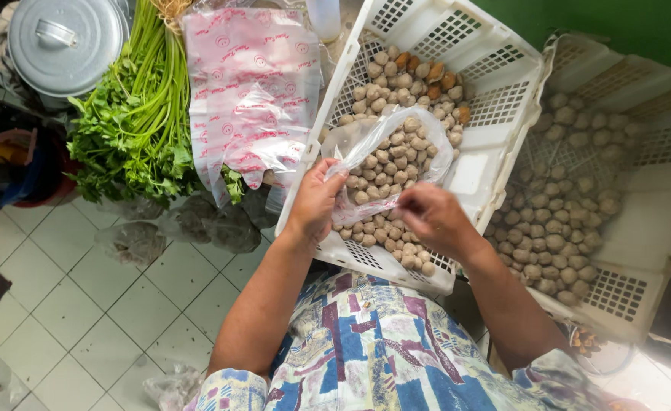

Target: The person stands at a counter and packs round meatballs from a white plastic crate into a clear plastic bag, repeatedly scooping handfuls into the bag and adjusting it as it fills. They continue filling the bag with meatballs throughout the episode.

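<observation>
Currently: both hands grip clear bag of meatballs.
Left hand, right hand pinch its near end; long axis runs away over white crate.

A bunch of leafy green herbs is laid beside a stack of printed plastic bags. A lidded metal pot is seen above the white tiled floor.

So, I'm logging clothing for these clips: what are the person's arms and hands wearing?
Both forearms are bare, and the left hand and right hand wear no gloves; no rings or watch show. The garment below is a patterned fabric in blue, maroon and cream patches.
</observation>
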